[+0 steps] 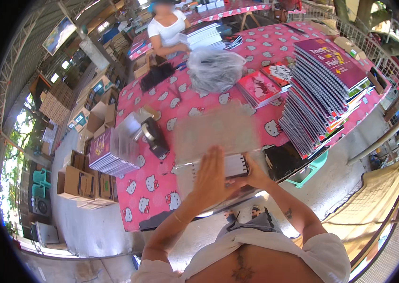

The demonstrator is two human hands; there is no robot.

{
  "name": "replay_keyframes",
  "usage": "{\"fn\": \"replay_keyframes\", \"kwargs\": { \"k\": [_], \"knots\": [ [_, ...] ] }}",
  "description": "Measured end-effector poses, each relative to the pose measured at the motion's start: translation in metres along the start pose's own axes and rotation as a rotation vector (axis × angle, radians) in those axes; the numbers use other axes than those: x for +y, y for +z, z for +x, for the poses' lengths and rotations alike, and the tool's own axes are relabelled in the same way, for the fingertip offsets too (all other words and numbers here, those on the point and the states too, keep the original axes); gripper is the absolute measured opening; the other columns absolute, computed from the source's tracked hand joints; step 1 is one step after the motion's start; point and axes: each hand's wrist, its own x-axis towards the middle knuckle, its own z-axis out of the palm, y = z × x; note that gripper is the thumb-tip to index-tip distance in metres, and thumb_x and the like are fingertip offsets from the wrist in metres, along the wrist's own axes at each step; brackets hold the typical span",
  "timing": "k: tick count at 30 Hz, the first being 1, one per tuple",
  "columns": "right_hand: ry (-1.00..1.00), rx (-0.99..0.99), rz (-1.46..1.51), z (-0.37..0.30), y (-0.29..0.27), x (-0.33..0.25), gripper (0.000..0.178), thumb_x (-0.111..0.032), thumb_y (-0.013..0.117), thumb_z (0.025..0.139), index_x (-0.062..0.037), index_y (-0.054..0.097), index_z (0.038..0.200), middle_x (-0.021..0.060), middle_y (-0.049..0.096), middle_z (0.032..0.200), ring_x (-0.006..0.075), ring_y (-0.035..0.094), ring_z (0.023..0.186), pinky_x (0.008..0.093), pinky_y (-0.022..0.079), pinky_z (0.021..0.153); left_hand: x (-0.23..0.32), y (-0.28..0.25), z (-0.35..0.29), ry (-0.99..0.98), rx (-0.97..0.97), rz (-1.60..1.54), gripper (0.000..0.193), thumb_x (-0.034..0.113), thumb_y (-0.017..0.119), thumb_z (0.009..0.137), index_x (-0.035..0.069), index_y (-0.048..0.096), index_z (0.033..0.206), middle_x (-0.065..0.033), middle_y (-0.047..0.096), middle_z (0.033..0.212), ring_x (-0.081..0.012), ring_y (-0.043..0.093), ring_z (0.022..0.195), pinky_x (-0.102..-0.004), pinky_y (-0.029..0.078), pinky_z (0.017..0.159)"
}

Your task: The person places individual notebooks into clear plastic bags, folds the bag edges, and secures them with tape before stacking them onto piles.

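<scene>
At the table's near edge lies a small spiral-bound notebook [235, 165] with white pages and dark coils. A blurred, translucent plastic bag [216, 127] spreads flat just beyond it, its near edge meeting the notebook. My left hand [212, 179] rests flat over the notebook and the bag's edge, fingers stretched out. The coiled right side of the notebook is gripped by my right hand [256, 175], thumb pointing inward. Both palms hide much of the notebook. Left of the bag stands a black tape dispenser [154, 137].
A tall leaning stack of spiral notebooks [315, 101] stands right, beside red-covered books [260, 88]. Bagged notebooks [114, 151] sit at the left edge. A heap of clear plastic bags [214, 70] lies farther back. Across the table, a person [167, 29] stands by a white stack [204, 37].
</scene>
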Motion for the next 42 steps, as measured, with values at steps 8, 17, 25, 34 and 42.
{"fn": "replay_keyframes", "kwargs": {
  "k": [8,17,25,34,42],
  "knots": [
    [-0.031,-0.063,-0.188,0.006,-0.004,0.012,0.089,-0.018,0.093,0.062,-0.0062,0.045,0.135,0.0125,0.059,0.120,0.0221,0.056,0.111,0.0352,0.044,0.097,-0.033,-0.005,0.003,-0.101,-0.370,0.101,0.081,0.060,0.077,0.070,-0.006,0.052,0.110,-0.0253,0.063,0.103,-0.0418,0.065,0.096,-0.0479,0.052,0.080],
    [0.002,-0.038,-1.154,0.048,-0.109,0.071,0.112,-0.064,0.077,0.064,-0.0196,0.025,0.154,0.0146,0.022,0.159,0.0370,0.015,0.148,0.0585,0.018,0.115,-0.147,-0.015,-0.026,-0.550,0.193,-0.952,0.059,0.044,0.079,0.079,-0.002,0.060,0.112,-0.0113,0.070,0.094,-0.0236,0.070,0.082,-0.0364,0.056,0.070],
    [0.124,-0.249,-1.341,0.066,-0.123,0.069,0.120,-0.072,0.075,0.060,-0.0209,0.022,0.155,0.0133,0.013,0.163,0.0359,0.005,0.150,0.0617,0.008,0.116,-0.152,0.109,0.000,-0.960,0.095,-1.568,0.055,0.035,0.083,0.075,-0.003,0.066,0.111,-0.0116,0.069,0.102,-0.0208,0.069,0.088,-0.0338,0.057,0.076],
    [-0.125,0.008,-0.712,0.076,-0.112,0.071,0.082,-0.054,0.074,0.078,-0.0129,0.045,0.143,0.0183,0.039,0.148,0.0336,0.045,0.133,0.0488,0.042,0.104,-0.177,0.131,0.005,-0.994,-0.105,-0.593,0.079,0.066,0.075,0.068,-0.010,0.070,0.089,-0.0212,0.071,0.085,-0.0287,0.071,0.077,-0.0396,0.055,0.069],
    [0.396,0.201,0.251,0.060,-0.043,0.068,0.021,-0.028,0.063,0.094,-0.0074,0.061,0.094,-0.0070,0.042,0.069,0.0028,0.038,0.055,0.0195,0.030,0.046,-0.175,0.129,-0.010,-0.971,0.071,-0.451,0.077,0.068,0.072,0.072,-0.007,0.071,0.088,-0.0172,0.070,0.078,-0.0253,0.069,0.077,-0.0378,0.053,0.069]
  ]
}}
